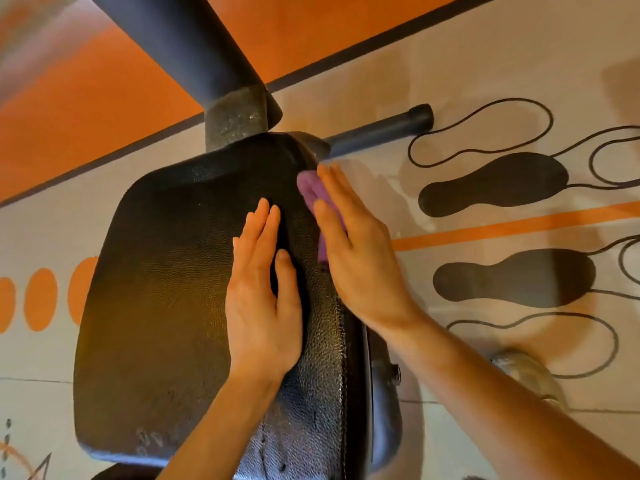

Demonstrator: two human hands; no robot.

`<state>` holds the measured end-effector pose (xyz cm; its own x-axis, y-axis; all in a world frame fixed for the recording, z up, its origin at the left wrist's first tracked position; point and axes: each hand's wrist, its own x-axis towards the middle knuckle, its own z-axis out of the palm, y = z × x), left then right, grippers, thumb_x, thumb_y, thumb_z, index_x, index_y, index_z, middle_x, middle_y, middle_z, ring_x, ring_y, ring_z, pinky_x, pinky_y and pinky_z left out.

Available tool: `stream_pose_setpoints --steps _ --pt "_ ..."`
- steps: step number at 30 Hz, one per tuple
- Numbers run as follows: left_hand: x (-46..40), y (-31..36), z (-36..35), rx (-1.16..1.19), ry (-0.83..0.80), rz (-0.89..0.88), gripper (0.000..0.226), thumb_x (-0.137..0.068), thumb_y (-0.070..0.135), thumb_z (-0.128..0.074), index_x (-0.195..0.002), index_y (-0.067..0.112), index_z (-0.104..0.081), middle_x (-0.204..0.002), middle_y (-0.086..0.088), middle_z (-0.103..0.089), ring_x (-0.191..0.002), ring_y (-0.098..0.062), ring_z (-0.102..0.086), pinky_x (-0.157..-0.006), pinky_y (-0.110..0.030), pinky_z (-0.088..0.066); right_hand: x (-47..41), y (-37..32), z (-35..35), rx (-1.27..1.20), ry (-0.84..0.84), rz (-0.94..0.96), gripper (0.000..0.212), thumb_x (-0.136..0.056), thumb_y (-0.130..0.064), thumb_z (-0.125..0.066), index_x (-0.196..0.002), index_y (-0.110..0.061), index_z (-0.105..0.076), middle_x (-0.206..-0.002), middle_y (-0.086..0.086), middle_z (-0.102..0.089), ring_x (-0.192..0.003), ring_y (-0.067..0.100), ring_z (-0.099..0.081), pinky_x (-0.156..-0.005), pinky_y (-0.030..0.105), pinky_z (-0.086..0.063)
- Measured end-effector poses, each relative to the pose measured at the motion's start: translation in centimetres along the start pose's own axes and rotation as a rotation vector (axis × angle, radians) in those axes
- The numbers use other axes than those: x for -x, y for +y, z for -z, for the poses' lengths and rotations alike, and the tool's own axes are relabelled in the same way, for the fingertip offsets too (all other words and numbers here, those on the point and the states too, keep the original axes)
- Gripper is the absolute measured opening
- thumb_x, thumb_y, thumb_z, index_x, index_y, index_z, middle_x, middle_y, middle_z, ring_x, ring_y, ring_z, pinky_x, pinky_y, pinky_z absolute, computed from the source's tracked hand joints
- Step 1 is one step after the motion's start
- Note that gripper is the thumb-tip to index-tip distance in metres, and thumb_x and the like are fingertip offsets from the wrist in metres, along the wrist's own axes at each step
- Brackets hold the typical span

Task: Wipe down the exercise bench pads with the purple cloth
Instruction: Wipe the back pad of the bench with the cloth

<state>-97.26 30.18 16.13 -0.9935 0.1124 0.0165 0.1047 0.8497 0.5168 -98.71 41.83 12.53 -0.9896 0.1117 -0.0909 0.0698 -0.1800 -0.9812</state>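
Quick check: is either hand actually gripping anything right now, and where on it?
Neither grips. The right hand presses the purple cloth flat against the black bench pad with straight fingers; the left hand rests open on the pad.

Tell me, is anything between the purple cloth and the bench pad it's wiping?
Nothing visible. The right hand presses the purple cloth flat against the right side of the black pad, cloth apparently touching the pad. The left hand rests flat on the pad beside it, not under the cloth.
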Motion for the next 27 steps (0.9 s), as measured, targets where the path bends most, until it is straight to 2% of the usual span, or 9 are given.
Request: stream_pose_setpoints --steps 3,9,11,14,17,19,22,24,27 --pt "0.0 0.1 0.0 0.004 0.003 0.009 0.046 -0.102 0.018 -0.038 -0.148 0.019 -0.038 -0.158 0.01 -0.031 -0.145 0.006 -0.02 -0.122 -0.043 -0.022 -2.8 -0.7 0.3 -0.127 -0.008 -0.12 0.041 -0.105 -0.02 -0.033 -0.145 -0.021 -0.037 -0.137 -0.015 -0.051 -0.092 -0.028 -0.054 -0.07 -0.006 -0.037" --pt "0.0 0.2 0.0 0.012 0.005 0.021 0.048 -0.101 0.017 -0.037 -0.148 0.017 -0.038 -0.158 0.008 -0.032 -0.147 0.003 -0.02 -0.122 -0.044 -0.022 5.3 0.1 0.0 0.24 0.077 0.074 0.048 -0.101 -0.033 -0.034 -0.148 -0.027 -0.028 -0.157 -0.009 -0.029 -0.142 0.007 -0.033 -0.114 0.022 -0.033" --pt "0.0 0.3 0.0 -0.002 -0.001 0.022 0.048 -0.101 0.018 -0.036 -0.148 0.018 -0.037 -0.158 0.009 -0.031 -0.147 0.003 -0.019 -0.123 -0.041 -0.02 0.1 -0.1 -0.2 0.214 0.067 0.045 0.043 -0.103 -0.027 -0.035 -0.146 -0.026 -0.031 -0.149 -0.008 -0.043 -0.121 0.001 -0.055 -0.101 0.02 -0.046" --pt "-0.1 0.2 0.0 -0.007 -0.002 0.029 0.048 -0.1 0.018 -0.037 -0.148 0.019 -0.037 -0.158 0.01 -0.031 -0.146 0.005 -0.019 -0.123 -0.038 -0.018 -5.2 -0.6 -0.3 0.089 0.029 -0.094 0.04 -0.105 -0.025 -0.034 -0.144 -0.026 -0.039 -0.137 -0.016 -0.054 -0.088 -0.022 -0.054 -0.075 -0.004 -0.039" --pt "-0.2 0.2 0.0 0.009 -0.008 0.03 0.049 -0.1 0.017 -0.038 -0.148 0.019 -0.037 -0.158 0.01 -0.031 -0.147 0.003 -0.019 -0.122 -0.038 -0.018 1.1 -0.4 -0.5 0.092 0.006 -0.02 0.045 -0.104 -0.021 -0.036 -0.148 -0.024 -0.029 -0.151 -0.011 -0.039 -0.118 -0.006 -0.05 -0.095 0.004 -0.038" --pt "-0.2 0.1 0.1 0.021 -0.011 0.046 0.049 -0.099 0.017 -0.038 -0.148 0.021 -0.037 -0.158 0.011 -0.03 -0.147 0.003 -0.018 -0.123 -0.038 -0.016 5.9 -0.9 -0.3 0.327 -0.027 0.098 0.05 -0.102 -0.036 -0.031 -0.151 -0.028 -0.019 -0.161 -0.011 -0.016 -0.146 0.004 -0.022 -0.112 0.006 -0.019" --pt "-0.2 0.2 0.1 0.02 -0.022 0.048 0.049 -0.099 0.018 -0.038 -0.149 0.022 -0.036 -0.158 0.013 -0.028 -0.147 0.004 -0.016 -0.123 -0.032 -0.012 2.0 -0.4 0.0 0.315 0.017 0.046 0.053 -0.1 -0.039 -0.03 -0.151 -0.026 -0.024 -0.16 -0.011 -0.02 -0.147 0.006 -0.02 -0.118 0.02 -0.024" --pt "-0.2 0.3 0.2 0.02 -0.03 0.052 0.049 -0.1 0.019 -0.037 -0.149 0.023 -0.035 -0.159 0.015 -0.027 -0.147 0.006 -0.015 -0.123 -0.03 -0.011 -5.0 -0.1 -0.5 0.236 -0.052 -0.03 0.045 -0.104 -0.031 -0.03 -0.147 -0.019 -0.035 -0.153 -0.005 -0.039 -0.136 0.01 -0.042 -0.106 0.015 -0.04" --pt "-0.3 0.3 0.2 0.036 -0.04 0.053 0.049 -0.1 0.02 -0.037 -0.15 0.023 -0.034 -0.159 0.016 -0.026 -0.148 0.003 -0.015 -0.124 -0.031 -0.011 -11.5 -0.3 -0.6 0.085 -0.151 -0.168 0.04 -0.106 -0.021 -0.029 -0.142 -0.016 -0.045 -0.142 -0.006 -0.051 -0.111 0.001 -0.055 -0.07 -0.009 -0.035"
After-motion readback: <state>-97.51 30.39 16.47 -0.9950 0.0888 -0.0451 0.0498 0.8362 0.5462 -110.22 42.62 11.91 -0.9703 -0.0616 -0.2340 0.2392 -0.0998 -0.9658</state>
